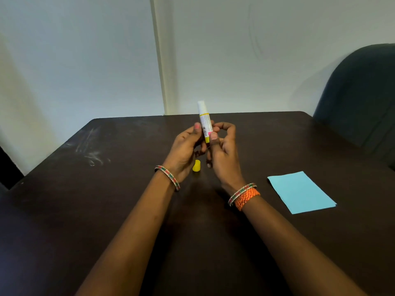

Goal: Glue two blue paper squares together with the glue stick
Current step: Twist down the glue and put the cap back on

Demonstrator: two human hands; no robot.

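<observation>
Both hands are gripping the uncapped glue stick (204, 121) upright: left hand (185, 148) mid-barrel, right hand (222, 150) apparently at the base. Light, rigid, smooth. Blue paper (300, 192), flimsy, is lying right of the right hand; yellow cap (196, 166) beneath the hands.

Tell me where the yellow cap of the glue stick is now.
In the head view, the yellow cap stands on the dark table, just below and between both wrists.

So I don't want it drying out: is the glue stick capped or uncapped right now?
Uncapped. The glue stick, held upright in both hands, shows its bare white tip, and the yellow cap sits on the table.
</observation>
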